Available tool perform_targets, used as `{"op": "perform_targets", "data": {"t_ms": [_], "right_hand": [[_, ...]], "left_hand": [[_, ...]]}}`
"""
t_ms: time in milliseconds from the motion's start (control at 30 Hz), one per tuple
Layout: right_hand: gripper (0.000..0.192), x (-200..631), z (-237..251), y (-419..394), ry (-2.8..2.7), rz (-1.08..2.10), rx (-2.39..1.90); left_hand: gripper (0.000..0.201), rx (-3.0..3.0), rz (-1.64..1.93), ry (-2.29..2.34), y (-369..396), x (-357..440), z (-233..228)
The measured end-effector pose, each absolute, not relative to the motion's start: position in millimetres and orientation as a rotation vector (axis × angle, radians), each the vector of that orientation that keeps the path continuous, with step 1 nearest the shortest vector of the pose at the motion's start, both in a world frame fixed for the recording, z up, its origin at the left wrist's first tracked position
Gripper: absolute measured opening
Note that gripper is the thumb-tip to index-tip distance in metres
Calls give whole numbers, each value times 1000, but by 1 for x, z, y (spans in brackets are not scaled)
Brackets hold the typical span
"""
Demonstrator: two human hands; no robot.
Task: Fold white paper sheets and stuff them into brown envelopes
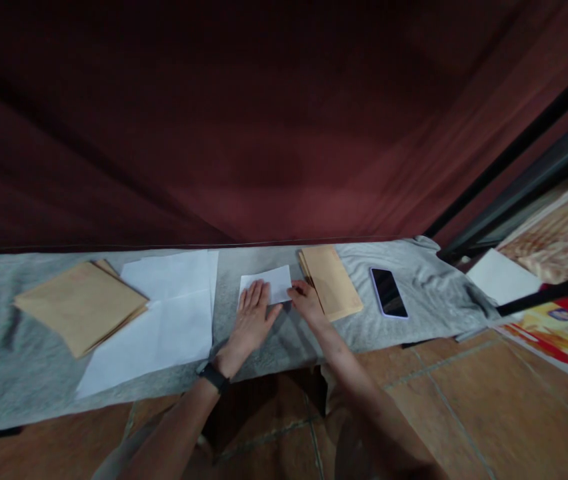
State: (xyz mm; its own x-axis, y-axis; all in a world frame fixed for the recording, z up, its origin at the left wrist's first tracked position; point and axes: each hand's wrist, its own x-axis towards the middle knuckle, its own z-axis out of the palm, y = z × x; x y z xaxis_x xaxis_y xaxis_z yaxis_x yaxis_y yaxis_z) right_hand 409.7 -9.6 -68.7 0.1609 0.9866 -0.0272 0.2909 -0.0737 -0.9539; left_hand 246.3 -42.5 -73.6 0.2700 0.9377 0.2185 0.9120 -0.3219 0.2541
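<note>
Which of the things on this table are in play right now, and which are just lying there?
In play: folded white paper under the left hand, touched at its edge by the right hand; brown envelopes beside it; white sheets.

Lying about: phone, left envelope pile, grey cloth.

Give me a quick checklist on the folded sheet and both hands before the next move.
1. Left hand flat on the folded white sheet: ok.
2. Right hand at the sheet's right edge: ok.
3. Sheet lies clear of the brown envelope stack on its right: ok, a narrow gap.
4. Crease fully pressed: cannot tell, hands cover it.
5. Phone out of the way, beyond the envelopes: ok.
6. Spare white sheets on the left within sight: ok.
</note>
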Motion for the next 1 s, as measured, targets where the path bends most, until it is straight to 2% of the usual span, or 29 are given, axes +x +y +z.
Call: {"op": "perform_targets", "data": {"t_ms": [100,233,367,467,633,800,900,1000], "right_hand": [[30,405,-57,-13,-1194,1090,-1392],[42,400,-45,-21,-1064,1295,-1108],[43,398,-49,-23,-931,1237,-1274],[46,398,-56,-25,-822,1332,-1303],[41,400,-63,-24,-846,1402,-1232],[32,408,-69,-15,-1085,1224,-1416],[31,414,-71,-14,-1283,1060,-1545],[39,416,-70,-19,-1509,754,-1705]], "left_hand": [[63,2405,659,1650,-47,251,-63],[47,1961,974,1651,-42,249,-48],[43,1182,1337,1411,-32,251,-44],[41,855,1462,1188,-30,258,-50],[31,654,1413,1094,-31,255,-56],[42,689,1430,1340,-20,218,-52],[48,958,1180,1557,-14,199,-52],[45,1354,850,1752,-15,193,-56]]}}
